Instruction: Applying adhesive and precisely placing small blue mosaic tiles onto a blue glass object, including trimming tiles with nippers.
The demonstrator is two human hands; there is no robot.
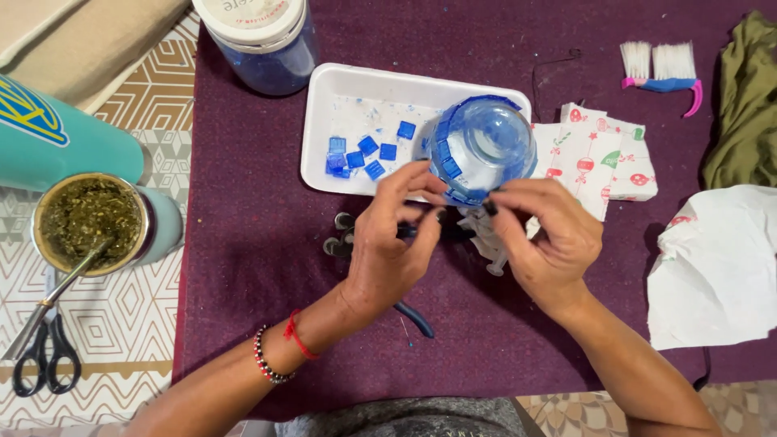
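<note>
Head view: the bench is covered by a dark purple cloth whose left edge runs down beside a patterned surface. On that side stand a cup of green herb with a metal straw, a teal flask and black scissors. Bare purple cloth lies open between the cup and the hands, and again below the hands toward the near edge. At the far edge stands a jar with a white lid. To the right, printed paper napkins, a small brush, an olive cloth and a crumpled white sheet take up most of the room.

A white tray holds loose blue tiles near its lower left part. The glass jar, partly clad in blue tiles, overlaps the tray's right end, its rounded clear end facing the camera.

The left hand sits just below and left of the jar, fingers bent, fingertips touching the jar's lower left edge. The right hand sits below and right of it, thumb and forefinger pinched together at the jar's lower rim; what they pinch is too small to tell. Blue-handled pliers lie under the left hand.
</note>
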